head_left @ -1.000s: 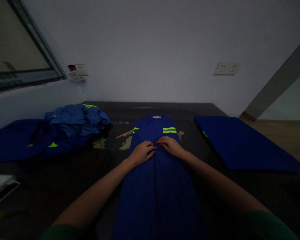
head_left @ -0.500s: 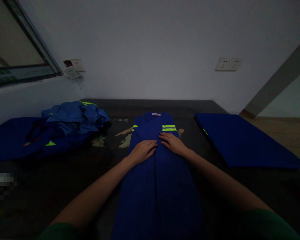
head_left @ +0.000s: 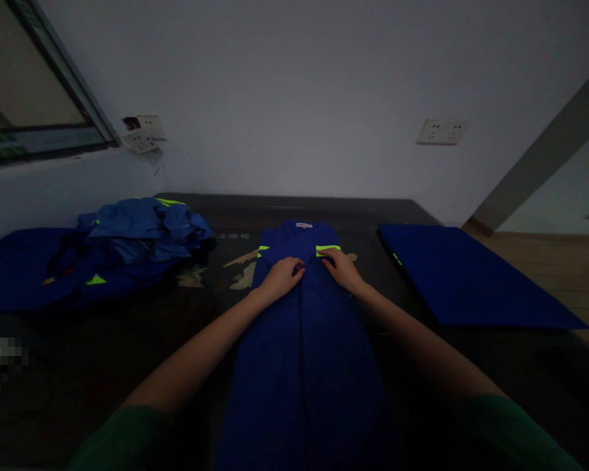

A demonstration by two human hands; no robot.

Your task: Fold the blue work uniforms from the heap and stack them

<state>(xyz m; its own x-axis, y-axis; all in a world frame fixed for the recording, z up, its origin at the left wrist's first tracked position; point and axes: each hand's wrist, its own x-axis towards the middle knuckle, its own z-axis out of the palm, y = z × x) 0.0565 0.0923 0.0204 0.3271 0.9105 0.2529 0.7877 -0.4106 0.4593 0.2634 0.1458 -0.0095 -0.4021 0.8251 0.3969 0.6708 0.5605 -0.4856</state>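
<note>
A long blue work garment (head_left: 275, 366) lies folded lengthwise on the dark table, its collar and white label at the far end. Yellow-green reflective stripes cross it near the top. My left hand (head_left: 283, 276) rests on its left half, fingers curled and closed at the cloth by the middle seam. On the other half, my right hand (head_left: 344, 268) lies with fingertips on the right stripe, thumb apart from the fingers. Both hands touch the upper part of the garment, below the collar.
A crumpled heap of blue clothes (head_left: 142, 235) is at the left of the dark table (head_left: 216, 206). Flat folded blue cloth (head_left: 471, 275) lies to the right, reaching the table's right edge. Wall sockets (head_left: 442, 131) are on the wall behind.
Both hands have slid slightly up the garment towards the collar. My left fingers have curled in from lying flat, and my right fingertips now cover part of the stripe.
</note>
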